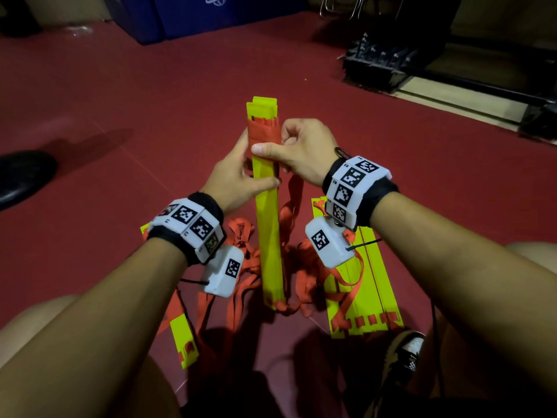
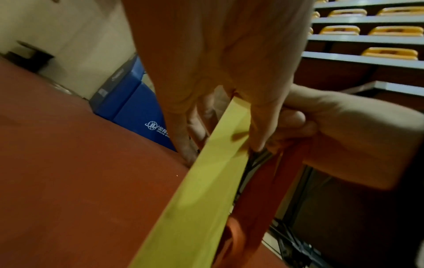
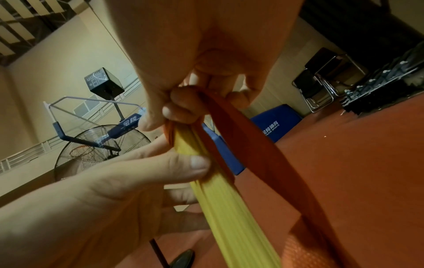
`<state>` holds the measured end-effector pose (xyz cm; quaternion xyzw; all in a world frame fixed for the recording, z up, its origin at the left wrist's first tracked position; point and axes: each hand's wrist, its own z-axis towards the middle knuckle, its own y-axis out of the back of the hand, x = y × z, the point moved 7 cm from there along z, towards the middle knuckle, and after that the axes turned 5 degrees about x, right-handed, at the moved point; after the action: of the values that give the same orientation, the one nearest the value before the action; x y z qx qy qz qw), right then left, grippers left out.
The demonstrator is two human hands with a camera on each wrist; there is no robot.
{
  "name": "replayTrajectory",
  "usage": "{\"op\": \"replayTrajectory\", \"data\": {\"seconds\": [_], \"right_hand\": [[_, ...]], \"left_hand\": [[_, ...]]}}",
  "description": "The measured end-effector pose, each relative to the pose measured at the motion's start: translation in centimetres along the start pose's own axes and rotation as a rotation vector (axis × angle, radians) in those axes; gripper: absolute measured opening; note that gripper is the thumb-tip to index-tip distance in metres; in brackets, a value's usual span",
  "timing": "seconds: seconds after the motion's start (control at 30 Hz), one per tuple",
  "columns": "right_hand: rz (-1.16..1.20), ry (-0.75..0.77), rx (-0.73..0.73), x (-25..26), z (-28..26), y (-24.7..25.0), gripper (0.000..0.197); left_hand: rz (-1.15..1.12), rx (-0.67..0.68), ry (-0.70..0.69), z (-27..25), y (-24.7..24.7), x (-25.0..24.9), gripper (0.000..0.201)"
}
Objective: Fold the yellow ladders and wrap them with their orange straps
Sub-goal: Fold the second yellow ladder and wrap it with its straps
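Observation:
A folded stack of yellow ladder rungs (image 1: 269, 236) stands on end on the red floor between my arms. Orange strap (image 1: 262, 131) is wound several times round its upper part. My left hand (image 1: 238, 176) grips the stack from the left just below the wrap, thumb across the front. My right hand (image 1: 297, 149) pinches the orange strap (image 3: 231, 119) against the right edge of the stack, with its thumb pressed on the wrap's lower edge. From there the strap hangs down to a loose orange heap (image 1: 298, 267). In the left wrist view the yellow stack (image 2: 213, 163) runs between my fingers.
More yellow rungs with orange straps lie flat on the floor at right (image 1: 367, 285) and lower left (image 1: 184, 342). A black shoe (image 1: 24, 176) sits at far left, a blue padded block (image 1: 211, 16) at the back, a black rack (image 1: 388, 61) at upper right. My knees frame the bottom.

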<state>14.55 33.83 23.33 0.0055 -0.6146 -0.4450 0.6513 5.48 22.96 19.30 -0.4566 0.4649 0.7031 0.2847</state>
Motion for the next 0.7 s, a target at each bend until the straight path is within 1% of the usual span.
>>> {"op": "replayTrajectory", "data": {"seconds": [0.07,0.13,0.2,0.23,0.27,0.33,0.4,0.5,0.6,0.7], "right_hand": [[0.134,0.022,0.089,0.0,0.0,-0.4,0.041],[0.214,0.028,0.177,0.2,-0.1,-0.4,0.028],[0.207,0.037,0.236,0.4,-0.4,-0.2,0.02],[0.188,0.048,0.25,0.5,-0.4,-0.2,0.017],[0.167,0.062,0.255,0.5,-0.5,-0.1,0.016],[0.122,0.091,0.232,0.6,-0.3,-0.2,0.019],[0.089,0.108,0.189,0.5,0.0,-0.3,0.025],[0.08,0.114,0.137,0.5,0.2,-0.5,0.028],[0.075,0.112,0.139,0.5,0.0,-0.6,0.029],[0.091,0.084,0.145,0.4,-0.2,-0.4,0.029]], "left_hand": [[-0.036,-0.004,-0.012,0.1,0.5,-0.2,0.09],[-0.083,0.001,0.023,0.2,0.8,0.1,0.095],[-0.138,-0.007,0.095,0.2,0.9,0.7,0.1],[-0.158,-0.014,0.116,0.2,0.8,0.7,0.094],[-0.166,-0.011,0.121,0.1,0.7,0.6,0.083],[-0.158,0.024,0.091,0.0,0.4,0.1,0.062],[-0.14,0.054,0.053,0.0,0.1,-0.4,0.055],[-0.134,0.047,0.04,0.1,-0.2,-0.5,0.063],[-0.111,-0.021,0.024,-0.3,0.0,-0.8,0.071],[-0.112,-0.053,-0.007,-0.5,0.5,-1.3,0.071]]}}
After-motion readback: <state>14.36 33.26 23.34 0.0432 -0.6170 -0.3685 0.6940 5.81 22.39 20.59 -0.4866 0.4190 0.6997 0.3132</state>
